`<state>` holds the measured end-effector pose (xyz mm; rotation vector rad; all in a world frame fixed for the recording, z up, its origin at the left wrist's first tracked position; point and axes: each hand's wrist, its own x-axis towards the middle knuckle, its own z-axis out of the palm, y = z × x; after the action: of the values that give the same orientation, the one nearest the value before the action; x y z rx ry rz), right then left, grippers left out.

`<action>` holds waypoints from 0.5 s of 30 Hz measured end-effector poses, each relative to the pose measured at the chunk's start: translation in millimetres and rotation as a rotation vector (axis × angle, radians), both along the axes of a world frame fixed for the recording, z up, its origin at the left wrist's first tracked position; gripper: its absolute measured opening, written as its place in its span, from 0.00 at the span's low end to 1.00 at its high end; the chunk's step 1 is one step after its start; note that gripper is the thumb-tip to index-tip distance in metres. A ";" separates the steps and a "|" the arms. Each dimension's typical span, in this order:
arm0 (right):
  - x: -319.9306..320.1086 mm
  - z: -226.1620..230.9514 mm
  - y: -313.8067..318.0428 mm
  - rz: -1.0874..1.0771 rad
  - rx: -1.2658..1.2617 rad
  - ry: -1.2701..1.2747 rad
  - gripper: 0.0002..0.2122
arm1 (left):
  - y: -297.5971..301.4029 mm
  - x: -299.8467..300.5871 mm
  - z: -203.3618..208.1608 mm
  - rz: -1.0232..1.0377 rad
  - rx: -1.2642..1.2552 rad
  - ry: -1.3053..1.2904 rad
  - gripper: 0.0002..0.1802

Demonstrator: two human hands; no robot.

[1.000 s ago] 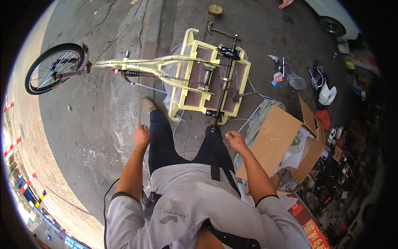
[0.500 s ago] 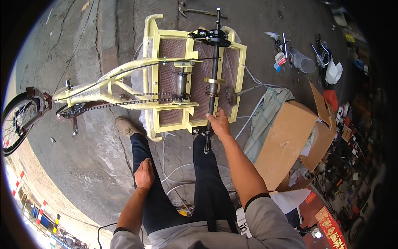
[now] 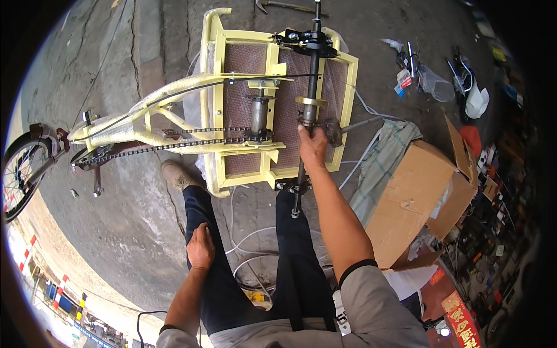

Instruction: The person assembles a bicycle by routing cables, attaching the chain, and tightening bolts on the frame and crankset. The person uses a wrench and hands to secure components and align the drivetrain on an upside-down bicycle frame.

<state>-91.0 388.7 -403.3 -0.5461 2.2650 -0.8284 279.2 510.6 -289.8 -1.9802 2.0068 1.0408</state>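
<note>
A long dark axle (image 3: 313, 75) lies across a pale yellow tricycle frame (image 3: 348, 104), running from the far side toward my right leg. My right hand (image 3: 313, 148) has its fingers round the axle, just below a small sprocket-like collar (image 3: 310, 122). Farther up the same shaft is a brass-coloured ring (image 3: 311, 101). On the frame, left of the axle, a metal cylinder (image 3: 259, 116) sits at the end of a chain (image 3: 191, 143). My left hand (image 3: 201, 248) rests on my left thigh, fingers loosely together and holding nothing visible.
Against the frame's right side leans a hammer-like tool (image 3: 333, 132) with a long handle. An open cardboard box (image 3: 406, 197) and a greenish cloth (image 3: 380, 168) lie to the right. Loose cable (image 3: 249, 261) loops around my feet. A claw hammer (image 3: 284, 6) lies at the far edge.
My right hand has slid up the axle, away from me, to just below the collar. The left hand has stayed on the thigh. The view has shifted slightly.
</note>
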 end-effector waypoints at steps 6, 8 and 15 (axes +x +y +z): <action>-32.3 3.9 -56.0 0.012 -0.137 0.042 0.24 | -1.7 0.9 0.8 0.041 -0.028 0.019 0.11; -32.2 7.7 -50.3 0.084 -0.093 0.041 0.26 | -4.1 0.3 1.5 0.054 -0.022 0.017 0.11; -55.2 20.3 -52.4 0.012 -0.139 0.011 0.34 | -1.0 2.5 -0.1 0.079 -0.013 0.024 0.11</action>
<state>-146.3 336.2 -383.1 -0.6284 2.2231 -0.9837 281.7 509.6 -289.9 -2.0790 1.9666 1.0760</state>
